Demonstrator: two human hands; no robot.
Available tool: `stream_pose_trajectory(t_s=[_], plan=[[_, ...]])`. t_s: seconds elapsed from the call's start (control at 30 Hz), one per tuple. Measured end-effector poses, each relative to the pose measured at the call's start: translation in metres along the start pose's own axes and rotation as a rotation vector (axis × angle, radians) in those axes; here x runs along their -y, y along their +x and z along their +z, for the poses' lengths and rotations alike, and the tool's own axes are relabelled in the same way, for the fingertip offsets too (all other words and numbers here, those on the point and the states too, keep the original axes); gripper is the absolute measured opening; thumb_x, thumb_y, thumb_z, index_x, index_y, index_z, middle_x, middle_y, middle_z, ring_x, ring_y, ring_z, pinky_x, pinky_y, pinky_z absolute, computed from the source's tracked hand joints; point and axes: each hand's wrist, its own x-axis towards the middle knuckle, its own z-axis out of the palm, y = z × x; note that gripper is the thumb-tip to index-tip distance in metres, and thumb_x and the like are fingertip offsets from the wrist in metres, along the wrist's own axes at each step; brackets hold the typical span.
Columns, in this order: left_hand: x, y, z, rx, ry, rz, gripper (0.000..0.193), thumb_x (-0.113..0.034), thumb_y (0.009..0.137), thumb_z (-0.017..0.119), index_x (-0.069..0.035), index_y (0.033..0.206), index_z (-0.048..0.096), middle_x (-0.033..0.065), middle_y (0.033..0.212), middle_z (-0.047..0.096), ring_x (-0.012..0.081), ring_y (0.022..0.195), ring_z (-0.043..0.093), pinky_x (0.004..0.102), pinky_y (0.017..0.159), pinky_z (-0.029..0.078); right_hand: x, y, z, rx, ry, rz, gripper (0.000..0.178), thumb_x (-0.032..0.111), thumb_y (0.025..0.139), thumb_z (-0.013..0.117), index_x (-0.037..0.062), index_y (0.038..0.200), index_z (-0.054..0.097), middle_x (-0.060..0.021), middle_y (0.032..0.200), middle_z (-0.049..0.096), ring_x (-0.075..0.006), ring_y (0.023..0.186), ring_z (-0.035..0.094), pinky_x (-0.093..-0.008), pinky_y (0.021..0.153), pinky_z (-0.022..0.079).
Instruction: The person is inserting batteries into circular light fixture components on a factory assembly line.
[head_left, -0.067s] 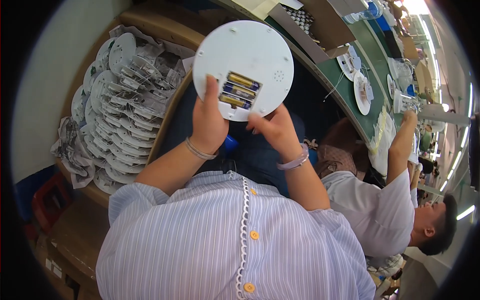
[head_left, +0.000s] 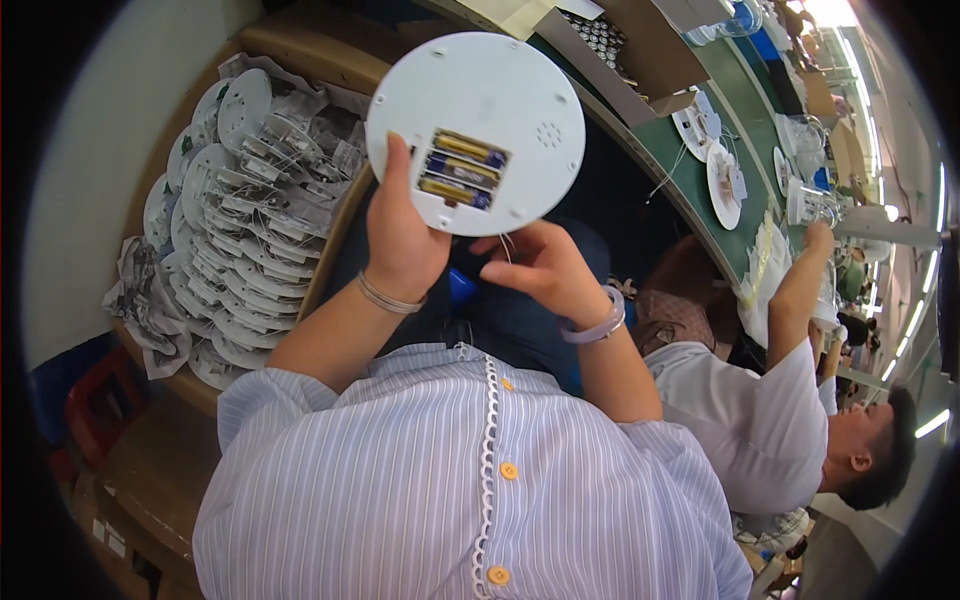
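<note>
My left hand is closed on the left edge of a round white plastic disc, its thumb lying on the flat face. Several blue-and-gold batteries sit side by side in the disc's uncovered battery compartment. A cluster of small holes and several screw posts also mark this face. Just below the disc's lower rim is my right hand, thumb and bent fingers apart. A thin white wire hangs from the disc across those fingers. The disc's underside and some right fingertips are hidden.
On the left, a cardboard box holds many stacked white discs with wires and crumpled paper. A green workbench at right carries more discs and a carton of batteries. A co-worker reaches over the bench.
The disc has shifted slightly left and up with my left hand. My right thumb has come off its lower rim, and a thin wire now shows by the right fingers.
</note>
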Motion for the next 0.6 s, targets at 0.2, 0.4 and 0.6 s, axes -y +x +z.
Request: stream_pose_trajectory(t_s=[0.2,0.4,0.6], plan=[[-0.018,0.004,0.006,0.012,-0.05,0.017,0.043,-0.036,0.088,0.034,-0.004,0.117,0.038,0.0067,0.107,0.05,0.0168,0.098,0.05,0.0296,0.083,0.041,-0.004,-0.01,-0.004,-0.161,-0.552,-0.394,0.013,0.013,0.068,0.065,0.0044,0.073,0.057,-0.0102,0.097,0.054,-0.0202,0.083,0.05,-0.0277,0.07,0.041],[-0.036,0.009,0.008,0.029,-0.103,0.056,0.042,-0.034,0.087,0.037,-0.003,0.117,0.039,0.009,0.112,0.049,0.0208,0.102,0.048,0.0348,0.089,0.037,-0.001,-0.023,-0.012,0.114,-0.11,-0.112,0.009,0.006,0.076,0.058,-0.0001,0.08,0.054,-0.0077,0.085,0.058,-0.0146,0.081,0.054,-0.0258,0.073,0.042],[-0.061,0.002,0.013,0.008,-0.13,0.103,0.042,-0.032,0.087,0.039,-0.005,0.118,0.04,0.0084,0.114,0.049,0.0222,0.103,0.047,0.0374,0.09,0.037,0.004,-0.037,-0.013,0.156,0.152,-0.121,0.023,0.008,0.084,0.048,-0.0023,0.104,0.051,-0.0116,0.089,0.058,-0.0152,0.081,0.056,-0.0235,0.069,0.046]])
